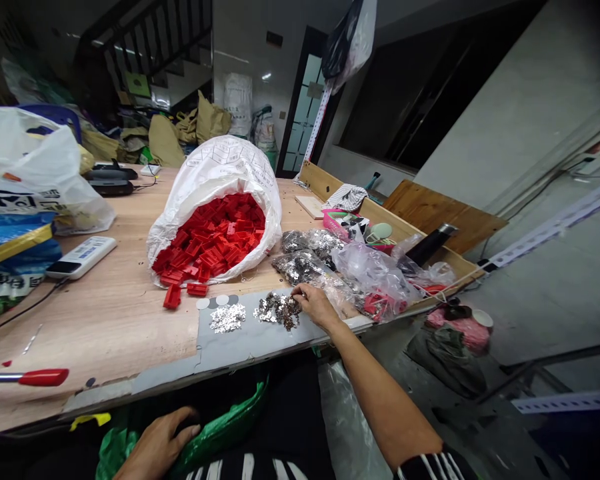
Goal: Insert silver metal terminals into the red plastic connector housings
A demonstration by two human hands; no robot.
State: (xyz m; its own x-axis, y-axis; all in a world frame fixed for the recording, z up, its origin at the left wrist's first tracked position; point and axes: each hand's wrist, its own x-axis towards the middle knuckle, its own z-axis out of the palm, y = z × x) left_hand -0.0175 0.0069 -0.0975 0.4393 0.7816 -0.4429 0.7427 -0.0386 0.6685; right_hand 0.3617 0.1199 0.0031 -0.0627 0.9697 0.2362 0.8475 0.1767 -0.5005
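Observation:
My right hand (316,305) reaches to the right edge of a pile of small shiny metal pieces (280,309), its fingertips closed together on the pieces there. A second heap of brighter silver metal pieces (228,318) lies to its left on the grey mat (225,350). Low in the view, my left hand (163,437) is beside the mouth of a green plastic bag (230,417), thumb and fingers curved but apart. Behind the mat, a white woven sack (230,159) lies on its side, mouth towards me, with many red plastic parts (220,237) inside.
Two red parts lie before the sack. Clear bags of metal pieces (305,267) and a wooden tray (405,230) with a dark flask (433,243) stand right. A red-handled tool (44,377), white power bank (83,257) and plastic bags (35,167) are left.

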